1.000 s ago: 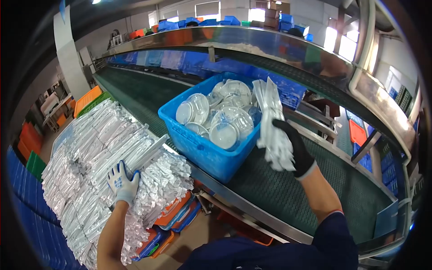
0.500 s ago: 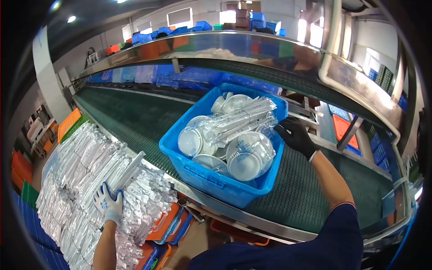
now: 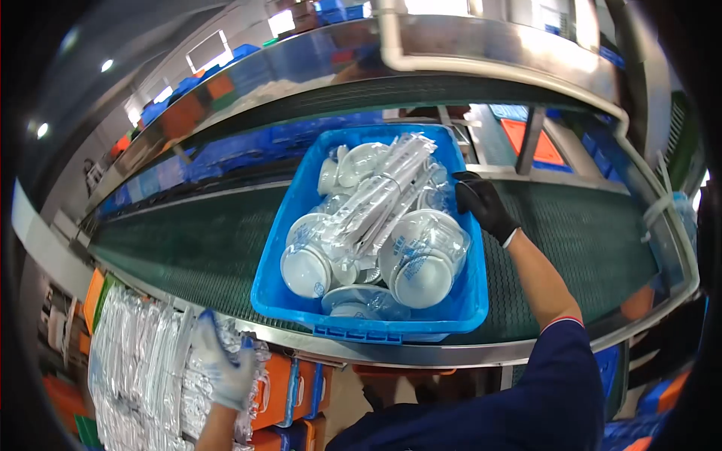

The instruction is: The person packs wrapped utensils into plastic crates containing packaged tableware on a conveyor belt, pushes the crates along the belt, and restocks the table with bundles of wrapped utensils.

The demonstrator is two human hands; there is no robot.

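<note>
A blue plastic crate [image 3: 282,252] stands on the green conveyor belt [image 3: 188,233]. Inside it are several sets of white dishes [image 3: 423,279] in clear film, with a bundle of long, thin wrapped packets [image 3: 376,197] tied round the middle lying on top. My right hand [image 3: 487,209], in a black glove, is closed at the crate's right rim, its fingers hooked over the edge. My left hand [image 3: 226,367] wears a white glove with blue fingertips. It is open, slightly blurred, above a big pile of similar wrapped packets [image 3: 139,368], with thumb and fingers apart and nothing held.
A metal rail [image 3: 353,347] edges the belt on my side. Below it are stacked orange and blue crates [image 3: 280,391]. A second, raised conveyor [image 3: 316,101] runs behind, and a metal post [image 3: 531,141] rises beyond the belt on the right.
The view has turned to the right and the crate now sits squarer to me. My left hand has lifted off the pile toward the belt; my right hand stays on the crate's rim.
</note>
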